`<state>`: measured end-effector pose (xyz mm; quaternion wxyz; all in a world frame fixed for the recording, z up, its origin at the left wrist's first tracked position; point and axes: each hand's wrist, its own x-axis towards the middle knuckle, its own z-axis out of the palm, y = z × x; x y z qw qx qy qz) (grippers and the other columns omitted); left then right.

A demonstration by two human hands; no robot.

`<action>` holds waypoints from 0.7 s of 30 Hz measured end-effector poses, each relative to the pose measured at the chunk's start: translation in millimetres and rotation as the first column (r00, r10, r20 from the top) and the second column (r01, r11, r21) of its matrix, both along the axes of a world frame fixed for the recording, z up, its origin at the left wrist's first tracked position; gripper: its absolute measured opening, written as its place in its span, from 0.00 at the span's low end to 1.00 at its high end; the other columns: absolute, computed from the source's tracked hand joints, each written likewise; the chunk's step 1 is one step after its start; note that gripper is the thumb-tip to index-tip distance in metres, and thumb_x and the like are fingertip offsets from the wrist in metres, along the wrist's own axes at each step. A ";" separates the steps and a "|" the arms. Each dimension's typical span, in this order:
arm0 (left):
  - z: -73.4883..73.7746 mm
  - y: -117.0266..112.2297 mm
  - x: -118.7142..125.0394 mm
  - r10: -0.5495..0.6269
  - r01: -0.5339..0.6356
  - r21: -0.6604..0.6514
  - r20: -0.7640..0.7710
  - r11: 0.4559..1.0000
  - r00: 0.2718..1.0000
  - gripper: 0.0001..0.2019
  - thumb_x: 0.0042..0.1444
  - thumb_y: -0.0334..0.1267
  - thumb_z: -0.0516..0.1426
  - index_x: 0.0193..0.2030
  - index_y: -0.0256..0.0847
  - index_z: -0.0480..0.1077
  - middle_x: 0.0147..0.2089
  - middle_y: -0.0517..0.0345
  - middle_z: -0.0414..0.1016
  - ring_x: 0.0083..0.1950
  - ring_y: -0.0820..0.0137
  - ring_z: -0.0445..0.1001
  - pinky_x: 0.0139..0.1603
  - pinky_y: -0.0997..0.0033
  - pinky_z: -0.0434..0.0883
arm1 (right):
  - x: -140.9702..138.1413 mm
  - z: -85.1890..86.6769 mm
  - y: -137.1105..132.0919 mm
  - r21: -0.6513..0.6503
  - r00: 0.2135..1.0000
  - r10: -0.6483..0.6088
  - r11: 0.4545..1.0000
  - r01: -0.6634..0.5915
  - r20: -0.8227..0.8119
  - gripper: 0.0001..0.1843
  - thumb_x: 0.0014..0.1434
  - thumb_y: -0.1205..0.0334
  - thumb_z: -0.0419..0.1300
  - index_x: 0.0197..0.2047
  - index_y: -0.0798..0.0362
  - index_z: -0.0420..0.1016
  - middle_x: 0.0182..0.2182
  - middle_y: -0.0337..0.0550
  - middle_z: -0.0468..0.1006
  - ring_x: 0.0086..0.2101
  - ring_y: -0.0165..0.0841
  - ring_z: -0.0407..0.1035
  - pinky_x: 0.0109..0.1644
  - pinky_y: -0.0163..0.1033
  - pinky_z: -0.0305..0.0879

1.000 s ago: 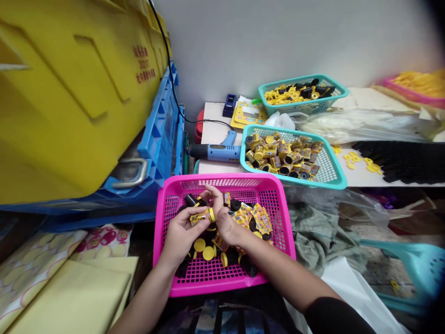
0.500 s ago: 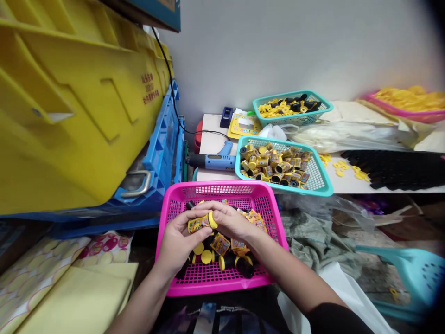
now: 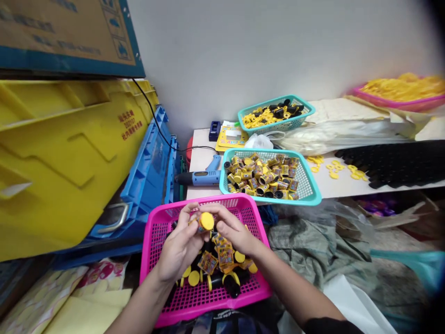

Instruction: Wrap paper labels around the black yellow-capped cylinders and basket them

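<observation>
A small cylindrical tub with a yellow lid (image 3: 206, 221) and a printed wrap is held up over the pink basket, its lid turned towards me. My left hand (image 3: 182, 243) is closed around it, thumb in front and fingers behind. Beside it my right hand (image 3: 232, 229) has its fingers stretched over the top of the tub and its thumb apart from the lid; whether the fingertips touch is hidden. Below, the pink basket (image 3: 261, 273) holds black tubs (image 3: 231, 285), loose yellow lids (image 3: 193, 278) and printed orange labels (image 3: 225, 254).
A turquoise basket (image 3: 313, 188) of wrapped tubs stands behind the pink one, next to a blue heat gun (image 3: 205, 178). Farther back is another turquoise basket (image 3: 274, 125) with yellow and black parts. Yellow and blue crates (image 3: 135, 171) rise at the left.
The tub has turned from sideways so its lid faces me. My right thumb has come away from the lid. The camera view has shifted, bringing a cardboard box into sight at upper left.
</observation>
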<state>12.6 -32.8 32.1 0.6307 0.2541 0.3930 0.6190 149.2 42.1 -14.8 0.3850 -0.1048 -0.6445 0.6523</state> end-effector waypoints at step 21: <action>-109.8 -142.3 -101.9 -0.071 -0.385 -0.244 -0.908 0.890 0.413 0.23 0.54 0.52 0.54 0.55 0.48 0.64 0.49 0.55 0.78 0.54 0.54 0.75 0.53 0.58 0.73 | 106.3 -73.4 -64.3 0.412 0.280 -0.564 0.792 0.451 0.777 0.31 0.60 0.51 0.54 0.64 0.53 0.59 0.55 0.56 0.70 0.55 0.45 0.67 0.58 0.54 0.63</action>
